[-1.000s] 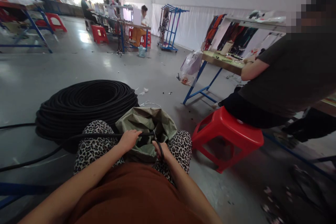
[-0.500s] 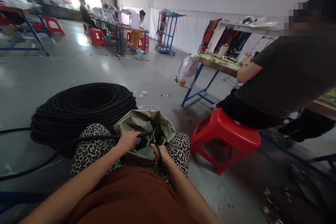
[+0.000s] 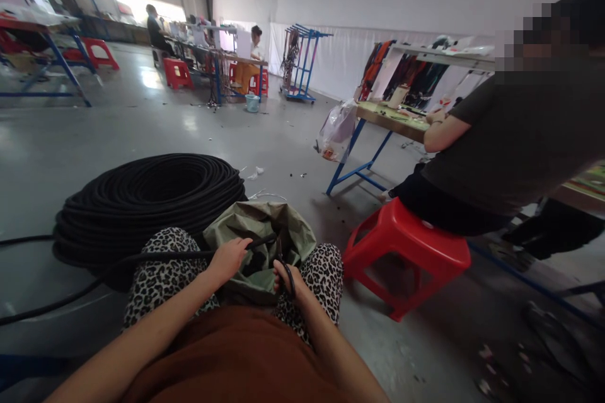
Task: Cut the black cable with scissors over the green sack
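My left hand (image 3: 230,260) is closed round a thick black rope (image 3: 174,256), a little short of its end. That end sticks out to the right over an open green fabric sack (image 3: 297,220) between my knees. In my right hand (image 3: 289,280) are black-handled scissors (image 3: 290,283), their blades pointing up close to the rope's end. Inside the sack lie dark pieces that I cannot make out clearly. Beyond my left knee a big coil of the same black rope (image 3: 94,201) rests on the floor.
To my right a person (image 3: 529,132) sits on a red plastic stool (image 3: 416,233) at a workbench (image 3: 392,118). A clear plastic bag (image 3: 338,129) hangs from the bench corner. Farther back stand a blue rack (image 3: 305,63), a small bucket (image 3: 252,102) and tables with other people.
The scissors have drawn slightly back from the rope's end, and my right hand has turned a little. My left hand keeps its hold on the rope.
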### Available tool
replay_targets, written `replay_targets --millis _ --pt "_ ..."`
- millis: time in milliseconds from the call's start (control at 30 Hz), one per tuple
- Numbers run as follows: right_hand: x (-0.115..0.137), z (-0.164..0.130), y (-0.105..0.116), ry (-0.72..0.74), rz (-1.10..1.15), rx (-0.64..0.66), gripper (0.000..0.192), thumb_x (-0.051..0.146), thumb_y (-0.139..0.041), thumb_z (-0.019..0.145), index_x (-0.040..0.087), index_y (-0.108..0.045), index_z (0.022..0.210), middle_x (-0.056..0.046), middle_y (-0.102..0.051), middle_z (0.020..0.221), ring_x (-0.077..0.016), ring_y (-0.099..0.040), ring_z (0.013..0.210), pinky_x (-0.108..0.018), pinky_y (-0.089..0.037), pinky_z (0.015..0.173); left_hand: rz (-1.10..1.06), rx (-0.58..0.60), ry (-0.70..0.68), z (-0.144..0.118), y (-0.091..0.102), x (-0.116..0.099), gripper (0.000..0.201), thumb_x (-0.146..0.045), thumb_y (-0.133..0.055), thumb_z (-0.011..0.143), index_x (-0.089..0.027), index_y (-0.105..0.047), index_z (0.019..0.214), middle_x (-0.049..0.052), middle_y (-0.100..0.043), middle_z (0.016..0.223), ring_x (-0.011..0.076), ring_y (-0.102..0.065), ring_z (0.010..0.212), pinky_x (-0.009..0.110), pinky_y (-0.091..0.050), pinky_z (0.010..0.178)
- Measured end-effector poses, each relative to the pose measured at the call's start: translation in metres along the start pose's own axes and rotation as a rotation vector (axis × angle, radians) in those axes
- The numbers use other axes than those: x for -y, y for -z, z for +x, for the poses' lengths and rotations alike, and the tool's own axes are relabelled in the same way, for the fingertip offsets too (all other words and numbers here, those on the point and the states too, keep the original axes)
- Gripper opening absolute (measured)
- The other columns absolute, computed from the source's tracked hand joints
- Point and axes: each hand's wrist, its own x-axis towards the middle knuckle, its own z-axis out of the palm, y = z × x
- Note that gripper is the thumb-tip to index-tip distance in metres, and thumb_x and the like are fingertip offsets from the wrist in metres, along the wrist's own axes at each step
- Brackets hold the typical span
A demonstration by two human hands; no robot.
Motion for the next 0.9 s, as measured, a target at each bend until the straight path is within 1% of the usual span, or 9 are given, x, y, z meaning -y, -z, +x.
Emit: replay_targets --millis 200,300,400,500,600,733,833,900 --pt "0.003 -0.004 0.000 0.034 -0.036 -0.001 0.039 0.050 -0.078 0.094 0.017 -0.062 0.082 0.004 -0.058 0.060 -0.0106 -0.056 0.052 -0.021 -0.045 0.054 0.009 0.011 -0.047 0.000 0.002 -0.006 0.044 -0.010 -0.049 0.101 -0.020 -0.067 0.140 0.012 -0.076 0.130 0.0243 -0.072 0.120 0.037 -0.053 0.106" --pt "0.007 -0.009 0.000 0.050 -0.040 0.005 0.040 0.050 -0.079 0.092 0.017 -0.061 0.079 0.005 -0.056 0.060 -0.0100 -0.054 0.053 -0.021 -0.044 0.055 0.041 0.040 -0.061 0.001 0.002 -0.008 0.046 -0.008 -0.051 0.099 -0.021 -0.067 0.140 0.012 -0.077 0.130 0.0248 -0.072 0.121 0.038 -0.054 0.106" --pt "0.011 -0.012 0.000 0.056 -0.071 0.021 0.042 0.052 -0.081 0.090 0.018 -0.059 0.078 0.005 -0.055 0.060 -0.0102 -0.054 0.054 -0.020 -0.042 0.054 0.063 0.058 -0.078 0.002 0.003 -0.011 0.046 -0.009 -0.050 0.099 -0.020 -0.067 0.141 0.013 -0.077 0.131 0.0263 -0.072 0.121 0.040 -0.054 0.107" --pt "0.012 -0.013 -0.001 0.067 -0.075 0.025 0.044 0.053 -0.082 0.089 0.019 -0.058 0.076 0.005 -0.055 0.060 -0.0100 -0.052 0.054 -0.021 -0.043 0.056 0.085 0.068 -0.082 0.001 0.005 -0.014 0.047 -0.009 -0.050 0.099 -0.020 -0.067 0.140 0.013 -0.077 0.128 0.0270 -0.073 0.118 0.041 -0.054 0.105" --pt "0.013 -0.013 0.000 0.076 -0.078 0.018 0.040 0.048 -0.079 0.093 0.019 -0.058 0.075 0.005 -0.054 0.059 -0.0102 -0.051 0.054 -0.022 -0.044 0.058 0.104 0.078 -0.087 0.001 0.006 -0.015 0.049 -0.008 -0.049 0.098 -0.022 -0.067 0.141 0.012 -0.078 0.125 0.0261 -0.073 0.117 0.040 -0.054 0.105" --pt "0.013 -0.012 0.002 0.072 -0.173 0.019 0.038 0.041 -0.072 0.099 0.018 -0.058 0.072 0.003 -0.056 0.057 -0.0118 -0.053 0.055 -0.022 -0.041 0.057 0.109 0.072 -0.090 0.002 0.003 -0.012 0.048 -0.008 -0.051 0.098 -0.024 -0.068 0.141 0.012 -0.077 0.122 0.0256 -0.073 0.116 0.039 -0.054 0.103" --pt "0.011 -0.010 0.004 0.098 -0.224 0.031 0.042 0.043 -0.068 0.101 0.018 -0.059 0.069 0.002 -0.058 0.057 -0.0126 -0.054 0.056 -0.022 -0.041 0.058 0.116 0.063 -0.105 0.003 0.000 -0.008 0.046 -0.010 -0.055 0.097 -0.025 -0.069 0.138 0.011 -0.077 0.120 0.0253 -0.072 0.113 0.039 -0.054 0.102" --pt "0.009 -0.008 0.005 0.114 -0.236 0.044 0.045 0.046 -0.068 0.101 0.018 -0.059 0.068 0.002 -0.060 0.059 -0.0128 -0.055 0.058 -0.022 -0.041 0.059 0.127 0.063 -0.118 0.003 -0.002 -0.006 0.045 -0.011 -0.054 0.097 -0.024 -0.069 0.137 0.011 -0.077 0.117 0.0250 -0.072 0.110 0.039 -0.054 0.100"
